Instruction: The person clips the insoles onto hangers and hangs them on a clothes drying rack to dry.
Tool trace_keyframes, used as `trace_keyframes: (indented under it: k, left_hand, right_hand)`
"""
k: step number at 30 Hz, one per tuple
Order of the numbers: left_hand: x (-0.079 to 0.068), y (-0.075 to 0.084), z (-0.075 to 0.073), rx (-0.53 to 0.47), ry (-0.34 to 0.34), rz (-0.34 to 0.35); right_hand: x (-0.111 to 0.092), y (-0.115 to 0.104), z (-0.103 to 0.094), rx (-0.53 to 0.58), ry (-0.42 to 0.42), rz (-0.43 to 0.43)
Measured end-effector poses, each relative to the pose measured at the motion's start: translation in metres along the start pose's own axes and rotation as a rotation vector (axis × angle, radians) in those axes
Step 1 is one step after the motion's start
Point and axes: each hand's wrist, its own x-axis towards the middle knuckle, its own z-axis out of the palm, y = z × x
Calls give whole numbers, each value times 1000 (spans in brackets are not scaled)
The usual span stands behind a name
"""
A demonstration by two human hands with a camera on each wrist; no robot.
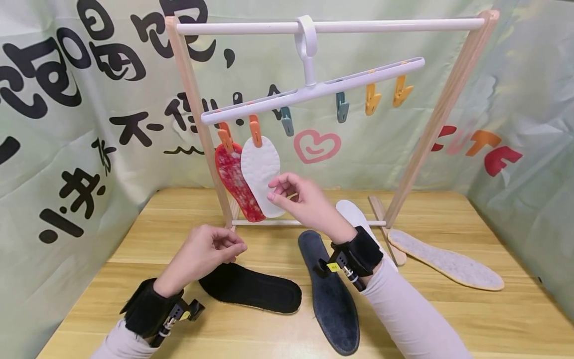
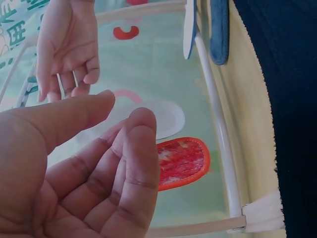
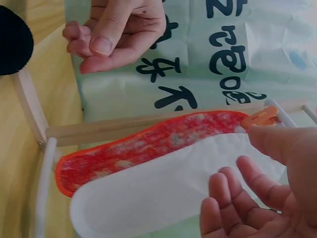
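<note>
A white insole (image 1: 259, 174) hangs by its upper end from an orange clothespin (image 1: 255, 130) on a tilted hanger (image 1: 314, 90). Beside it, partly covered, a red mottled insole (image 1: 228, 172) hangs from another orange clothespin (image 1: 225, 137). My right hand (image 1: 305, 197) is at the white insole's right edge, fingers loosely bent and holding nothing; in the right wrist view its fingers (image 3: 230, 191) overlap the insole, and I cannot tell whether they touch it. Lower left, my left hand (image 1: 204, 252) hovers above a black insole (image 1: 255, 289), loosely curled with nothing in it.
A wooden stand with a white top bar (image 1: 394, 25) carries the hanger. Grey-blue clothespins (image 1: 342, 107) and yellow clothespins (image 1: 372, 99) hang unused. On the table lie a dark blue insole (image 1: 332, 299), a white insole (image 1: 352, 212) partly behind my right arm, and a grey insole (image 1: 448, 259).
</note>
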Motion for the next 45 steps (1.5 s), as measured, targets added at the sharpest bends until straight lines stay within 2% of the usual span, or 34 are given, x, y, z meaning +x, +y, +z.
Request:
trace_keyframes:
  k: [10,22,34,45]
  left_hand:
    - [-10,-6,3,6,-42,-35]
    - [-19,-15,6,30,-110,-80]
    - [-26,-25,11,28,-171,-128]
    - [-31,-34,13,45,-213,-110]
  right_hand:
    - [-2,8,21,-124,-229,6]
    - [2,17,48,-303,-411,-22]
    - [7,30,66,-313,-520,11]
    - [9,33,71,-342,-570,58]
